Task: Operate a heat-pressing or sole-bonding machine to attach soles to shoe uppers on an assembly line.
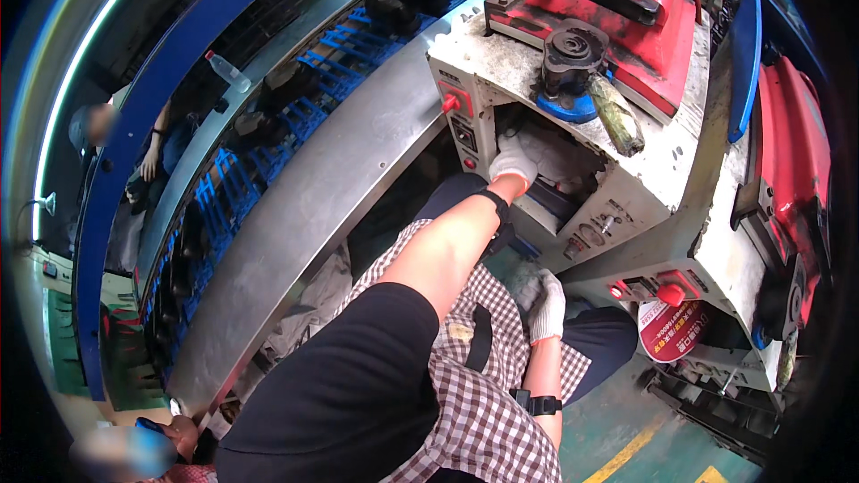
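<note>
My left hand (514,162), in a white knit glove, reaches into the open cavity in the front of a white machine. A crumpled white material (565,164) lies inside, beside the hand. Shadow hides the left fingertips, so whether they grip it is not visible. Lower down, between my knees, is my right hand (547,310), also gloved in white. Its fingers curl together, and anything inside them is hidden. The machine (484,54) has a red cover (617,0) on top, with a black handle. A checked apron (488,394) covers my lap.
A second machine with a red lid (792,152) stands to the right. A curved metal ledge (313,206) runs along the left, beside a conveyor with blue racks (335,63) carrying dark shoes. A plastic bottle (228,72) lies beyond it. Other people are at far left and lower left.
</note>
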`<state>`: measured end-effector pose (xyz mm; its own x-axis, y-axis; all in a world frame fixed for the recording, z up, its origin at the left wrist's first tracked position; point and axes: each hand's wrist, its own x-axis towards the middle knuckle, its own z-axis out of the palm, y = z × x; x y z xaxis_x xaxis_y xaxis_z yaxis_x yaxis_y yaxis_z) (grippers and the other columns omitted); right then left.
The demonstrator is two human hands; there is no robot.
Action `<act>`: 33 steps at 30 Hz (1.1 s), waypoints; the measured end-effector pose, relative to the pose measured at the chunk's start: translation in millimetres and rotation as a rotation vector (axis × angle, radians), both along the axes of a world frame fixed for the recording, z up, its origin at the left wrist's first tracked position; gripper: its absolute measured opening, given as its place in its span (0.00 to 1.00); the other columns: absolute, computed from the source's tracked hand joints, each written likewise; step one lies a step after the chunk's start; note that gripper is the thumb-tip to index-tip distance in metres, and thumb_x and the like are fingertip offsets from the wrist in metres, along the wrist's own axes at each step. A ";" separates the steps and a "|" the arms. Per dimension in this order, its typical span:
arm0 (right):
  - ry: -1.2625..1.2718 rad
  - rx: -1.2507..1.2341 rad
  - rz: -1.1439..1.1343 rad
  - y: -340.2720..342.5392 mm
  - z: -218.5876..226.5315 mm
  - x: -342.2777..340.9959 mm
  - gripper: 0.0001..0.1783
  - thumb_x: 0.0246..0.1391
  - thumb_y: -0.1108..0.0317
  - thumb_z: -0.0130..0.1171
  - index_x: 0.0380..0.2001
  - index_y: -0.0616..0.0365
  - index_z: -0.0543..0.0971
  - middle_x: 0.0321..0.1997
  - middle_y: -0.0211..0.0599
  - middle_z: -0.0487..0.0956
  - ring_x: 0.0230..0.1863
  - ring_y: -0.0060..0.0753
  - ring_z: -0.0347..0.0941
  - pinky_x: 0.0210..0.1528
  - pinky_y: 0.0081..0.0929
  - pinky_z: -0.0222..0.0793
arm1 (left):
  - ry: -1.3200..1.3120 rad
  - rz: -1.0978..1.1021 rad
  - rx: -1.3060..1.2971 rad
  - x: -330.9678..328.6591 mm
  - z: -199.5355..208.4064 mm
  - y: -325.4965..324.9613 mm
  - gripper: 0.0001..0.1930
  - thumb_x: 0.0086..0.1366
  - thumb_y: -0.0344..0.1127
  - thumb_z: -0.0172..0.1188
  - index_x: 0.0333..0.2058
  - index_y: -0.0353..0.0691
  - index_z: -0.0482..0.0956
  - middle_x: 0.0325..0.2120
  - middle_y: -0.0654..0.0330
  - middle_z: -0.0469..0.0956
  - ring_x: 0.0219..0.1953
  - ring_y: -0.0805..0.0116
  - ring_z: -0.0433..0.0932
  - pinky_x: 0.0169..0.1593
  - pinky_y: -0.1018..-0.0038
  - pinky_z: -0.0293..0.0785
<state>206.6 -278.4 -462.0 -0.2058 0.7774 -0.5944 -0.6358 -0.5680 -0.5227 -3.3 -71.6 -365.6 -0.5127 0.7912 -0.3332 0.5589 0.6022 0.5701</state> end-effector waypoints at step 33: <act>-0.018 -0.051 0.116 2.4 -5.4 -6.7 0.14 0.68 0.58 0.53 0.51 0.52 0.77 0.38 0.31 0.82 0.37 0.32 0.78 0.40 0.32 0.78 | 0.343 -0.005 0.199 2.8 -30.3 11.7 0.39 0.65 0.51 0.57 0.70 0.39 0.63 0.64 0.42 0.73 0.59 0.46 0.79 0.61 0.58 0.76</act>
